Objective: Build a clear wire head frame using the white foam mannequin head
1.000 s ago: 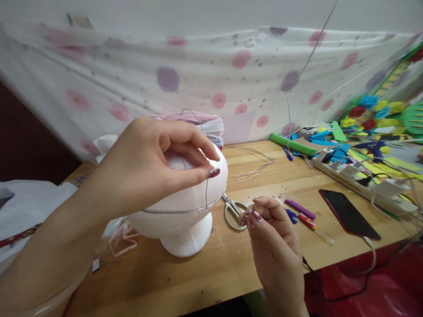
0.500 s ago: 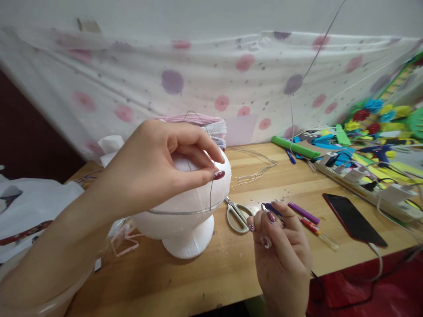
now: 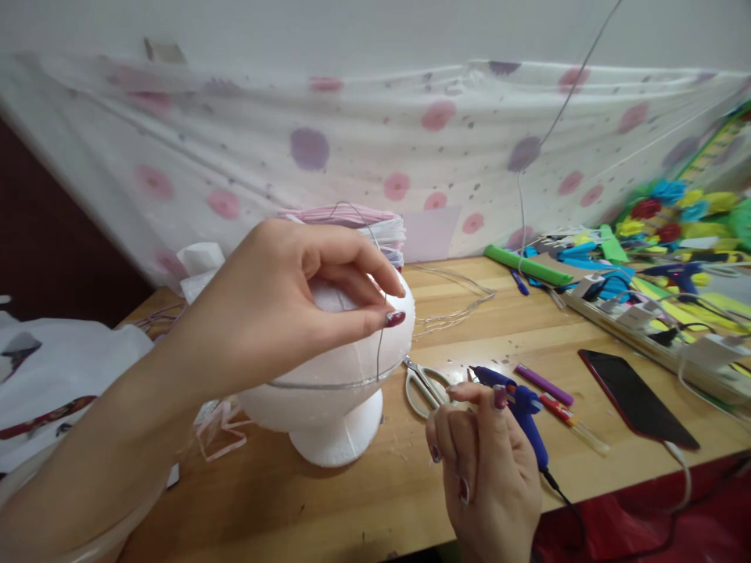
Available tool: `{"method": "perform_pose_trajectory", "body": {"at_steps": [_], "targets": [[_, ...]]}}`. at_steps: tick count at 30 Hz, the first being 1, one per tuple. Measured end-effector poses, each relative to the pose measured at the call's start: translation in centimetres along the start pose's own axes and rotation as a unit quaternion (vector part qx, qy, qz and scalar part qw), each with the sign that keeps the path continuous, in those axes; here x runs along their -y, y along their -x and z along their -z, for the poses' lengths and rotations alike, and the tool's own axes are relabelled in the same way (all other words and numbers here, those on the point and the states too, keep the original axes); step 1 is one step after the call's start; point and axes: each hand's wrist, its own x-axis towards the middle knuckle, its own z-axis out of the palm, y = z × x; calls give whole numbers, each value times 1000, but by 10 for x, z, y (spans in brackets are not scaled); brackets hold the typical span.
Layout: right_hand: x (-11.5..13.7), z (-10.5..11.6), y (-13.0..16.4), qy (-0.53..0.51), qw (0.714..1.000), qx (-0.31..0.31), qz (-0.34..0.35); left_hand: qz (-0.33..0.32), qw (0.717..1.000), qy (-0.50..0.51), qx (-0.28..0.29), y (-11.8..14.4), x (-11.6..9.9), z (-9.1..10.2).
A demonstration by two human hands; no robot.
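Observation:
My left hand (image 3: 282,305) pinches a thin grey wire (image 3: 380,352) between thumb and forefinger, held against the top of a white foam ball (image 3: 352,356). The ball sits on a white foam base (image 3: 337,442) and has a clear band around its middle. The wire arches over my fingers and hangs down the ball's right side. My right hand (image 3: 486,461) hovers low at the table's front edge with its fingers curled in; I see nothing between them. Its thumb is beside a blue glue gun (image 3: 522,407) lying on the table. White-handled scissors (image 3: 419,387) lie just left of it.
The wooden table (image 3: 352,500) carries a purple pen (image 3: 543,383), a dark phone (image 3: 637,399), a power strip (image 3: 645,328) with plugs, a green roll (image 3: 519,264), loose wires (image 3: 458,305) and bright paper scraps at right. A paper stack (image 3: 381,227) stands behind the ball, a white bag (image 3: 59,367) lies left.
My right hand has dropped toward the table's front edge and curled its fingers, uncovering the blue glue gun. My left hand keeps its pinch on the wire.

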Motion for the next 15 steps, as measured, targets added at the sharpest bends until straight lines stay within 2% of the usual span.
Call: {"method": "perform_pose_trajectory", "body": {"at_steps": [3,5,9,10,13,15], "targets": [[0,2,0,-5,1000,18,19,0,1000,0,-2,0,0,0],[-2,2,2,-13,997,39,60,1,1000,0,2,0,0,0],[-14,-5,17,4,971,63,231,1,1000,-6,10,0,1,2],[-18,-7,22,26,965,81,249,2,1000,-5,10,0,1,2],[-28,-10,36,121,959,154,205,15,1000,-2,13,0,2,2],[-33,-9,41,168,955,177,171,17,1000,-4,18,-1,2,2]]}}
